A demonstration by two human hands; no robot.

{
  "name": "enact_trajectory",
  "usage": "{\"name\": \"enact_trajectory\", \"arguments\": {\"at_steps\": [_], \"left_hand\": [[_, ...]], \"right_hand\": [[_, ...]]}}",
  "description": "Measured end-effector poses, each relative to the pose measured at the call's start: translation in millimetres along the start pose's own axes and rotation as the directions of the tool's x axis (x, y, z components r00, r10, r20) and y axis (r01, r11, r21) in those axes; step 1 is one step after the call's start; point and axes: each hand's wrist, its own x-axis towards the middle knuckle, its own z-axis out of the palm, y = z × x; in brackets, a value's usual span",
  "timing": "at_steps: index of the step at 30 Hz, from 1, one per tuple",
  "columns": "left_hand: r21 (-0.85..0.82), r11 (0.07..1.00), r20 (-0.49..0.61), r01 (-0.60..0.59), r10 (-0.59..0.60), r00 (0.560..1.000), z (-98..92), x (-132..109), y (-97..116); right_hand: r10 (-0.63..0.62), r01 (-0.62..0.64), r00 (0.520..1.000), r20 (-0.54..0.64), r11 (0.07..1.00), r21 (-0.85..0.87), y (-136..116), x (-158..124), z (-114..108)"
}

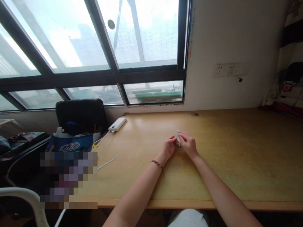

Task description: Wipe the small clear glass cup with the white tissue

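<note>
Both of my hands meet over the middle of a wooden desk [236, 157]. My left hand [168, 147], with a braided bracelet on its wrist, has its fingers curled in. My right hand [188, 143] is pinched, fingers together. Between them they hold a small object [178, 140], pale on top and dark and metallic below; it is too small to name. The hands hover just above or rest on the desktop.
A white power bank [117, 124] with a white cable [107, 162] lies at the desk's far left. A black chair [80, 115] holding a blue bag [69, 145] stands left of the desk. Wall sockets [226, 70] are on the wall behind, and a large window is at upper left.
</note>
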Motion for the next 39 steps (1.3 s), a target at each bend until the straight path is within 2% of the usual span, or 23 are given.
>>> {"name": "enact_trajectory", "arguments": {"at_steps": [2, 4, 7, 13, 16, 18, 21, 23, 26, 28, 30, 33, 36, 39], "left_hand": [[-0.027, 0.999, 0.021, 0.038, -0.037, 0.999, 1.9, -1.5, 0.3], [-0.074, 0.996, 0.029, 0.048, -0.046, 0.999, 2.7, -1.4, 0.9], [-0.177, 0.983, -0.007, 0.043, -0.045, 0.999, 1.0, 1.0, 2.6], [-0.407, 0.913, -0.137, 0.034, -0.098, 0.986, -9.6, 7.1, 5.7], [-0.420, 0.908, -0.199, 0.005, -0.098, 0.975, -15.4, 8.5, 7.5], [-0.399, 0.917, -0.229, 0.003, -0.103, 0.968, -17.3, 8.7, 8.9], [-0.350, 0.937, -0.258, -0.011, -0.085, 0.963, -15.4, 7.4, 10.1], [-0.299, 0.954, -0.278, -0.022, -0.065, 0.958, -11.7, 5.7, 10.1], [-0.256, 0.966, -0.294, -0.022, -0.057, 0.954, -6.2, 3.2, 9.6], [-0.254, 0.967, -0.298, -0.016, -0.063, 0.952, -4.3, 2.3, 9.2], [-0.253, 0.967, -0.286, 0.007, -0.082, 0.955, -3.9, 2.3, 8.2], [-0.255, 0.963, -0.205, 0.084, -0.139, 0.969, -4.2, 3.2, 4.8], [-0.244, 0.956, -0.142, 0.161, -0.199, 0.970, -3.6, 3.8, 1.2], [-0.233, 0.950, -0.114, 0.207, -0.239, 0.964, -1.6, 2.5, 0.5]], "right_hand": [[0.146, -0.142, 0.986, -0.081, 0.988, 0.061, 6.7, 2.0, -1.0], [0.304, -0.280, 0.945, -0.125, 0.944, 0.175, 16.1, 3.9, -0.6], [0.449, -0.384, 0.889, -0.089, 0.837, 0.391, 29.7, 5.2, 2.5], [0.556, -0.486, 0.825, 0.098, 0.612, 0.624, 35.0, 2.5, 8.2], [0.548, -0.568, 0.792, 0.269, 0.500, 0.654, 27.0, 0.3, 8.1], [0.507, -0.590, 0.791, 0.343, 0.482, 0.648, 20.5, -1.4, 8.4], [0.467, -0.565, 0.818, 0.334, 0.548, 0.617, 14.3, -3.9, 10.0], [0.455, -0.524, 0.849, 0.270, 0.659, 0.539, 13.6, -5.3, 11.2], [0.411, -0.429, 0.903, 0.124, 0.854, 0.294, 13.9, -6.2, 12.0], [0.332, -0.331, 0.943, 0.007, 0.938, 0.102, 12.1, -6.3, 12.0], [0.214, -0.218, 0.974, -0.073, 0.974, -0.052, 8.1, -6.4, 12.1], [0.084, -0.096, 0.993, -0.083, 0.982, -0.162, 0.7, -6.9, 12.4], [0.044, -0.060, 0.995, -0.084, 0.978, -0.200, -4.2, -7.3, 11.8], [0.079, -0.100, 0.991, -0.109, 0.974, -0.204, -2.9, -6.8, 9.8]]}}
